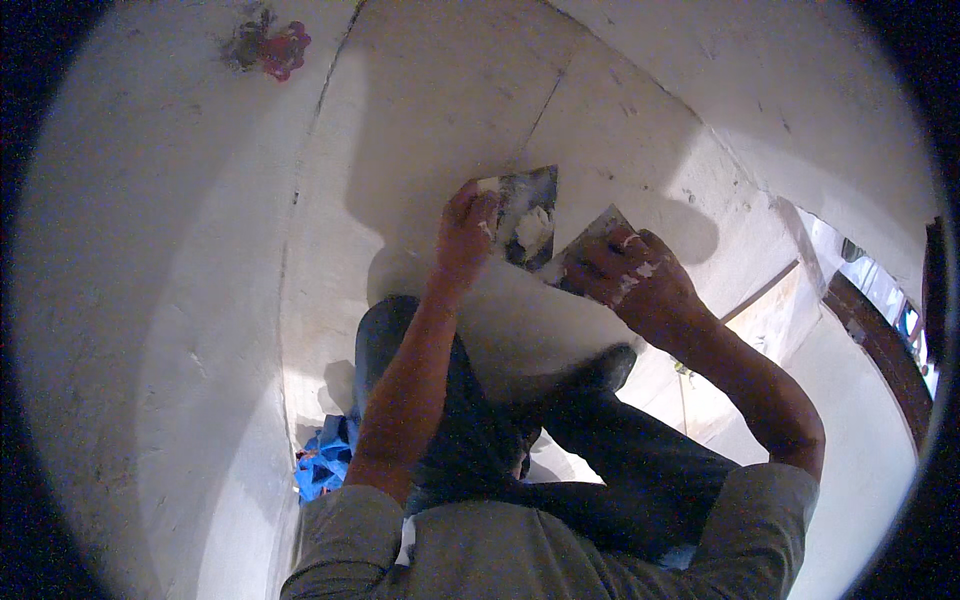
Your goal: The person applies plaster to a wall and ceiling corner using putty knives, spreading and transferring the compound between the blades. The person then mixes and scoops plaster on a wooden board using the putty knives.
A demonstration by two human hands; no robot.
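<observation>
My left hand grips the left edge of a dark, flat metal scraper plate. A lump of whitish putty sits on its face. Close by on the right, my right hand, smeared with white putty, is closed round a second metal scraper. That blade's lower left corner comes near the plate's lower right edge; whether they touch I cannot tell. Both tools are held up in front of my knees, and the handles are mostly hidden by my fingers.
Pale walls with seams and marks stand close around me. A red flower-shaped mark is at the upper left. Beside my left leg lies a crumpled blue bag. At the right is a dark brown curved edge beside a bright opening.
</observation>
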